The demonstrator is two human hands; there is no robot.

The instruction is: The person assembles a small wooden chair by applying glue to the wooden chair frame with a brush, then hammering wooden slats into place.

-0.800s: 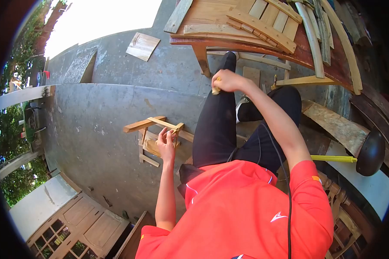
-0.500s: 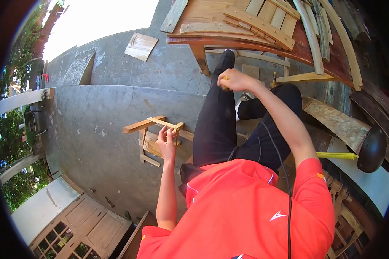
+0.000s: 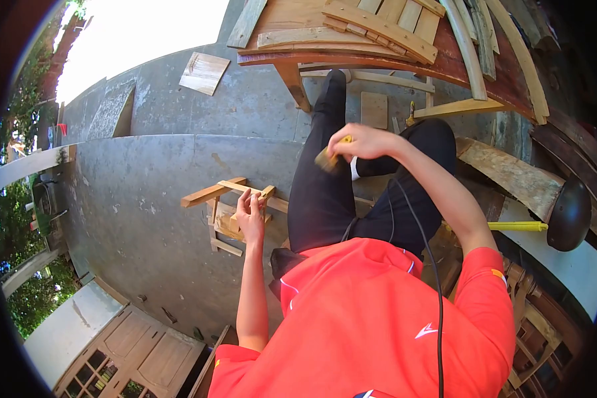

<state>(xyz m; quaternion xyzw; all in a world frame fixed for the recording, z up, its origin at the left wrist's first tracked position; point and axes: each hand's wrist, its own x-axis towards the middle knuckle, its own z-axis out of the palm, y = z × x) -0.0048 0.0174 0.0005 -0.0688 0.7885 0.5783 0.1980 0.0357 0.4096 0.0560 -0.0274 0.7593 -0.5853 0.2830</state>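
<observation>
My right hand (image 3: 366,142) grips a paintbrush (image 3: 328,160) by its yellow handle, above my thigh. The brush's bristles point down and to the left. At the left, the fingers of my left hand (image 3: 250,217) are closed at the edge of a small wooden frame (image 3: 213,192) made of narrow strips joined together. Part of the frame is hidden behind these fingers. Beneath it are more pale wooden pieces (image 3: 227,222), perhaps a low stool; their exact form is hard to make out.
A workbench (image 3: 378,61) with slatted panels and loose boards stands ahead. A square board (image 3: 204,73) lies on the concrete floor (image 3: 139,199). To the right are planks (image 3: 511,172), a black rounded object (image 3: 569,213) and a yellow rod (image 3: 517,226). Panelled doors (image 3: 129,351) lie at lower left.
My right hand has moved down toward my lap, and the brush's bristles have come into sight. The left hand stays at the wooden frame. The whole view has shifted slightly.
</observation>
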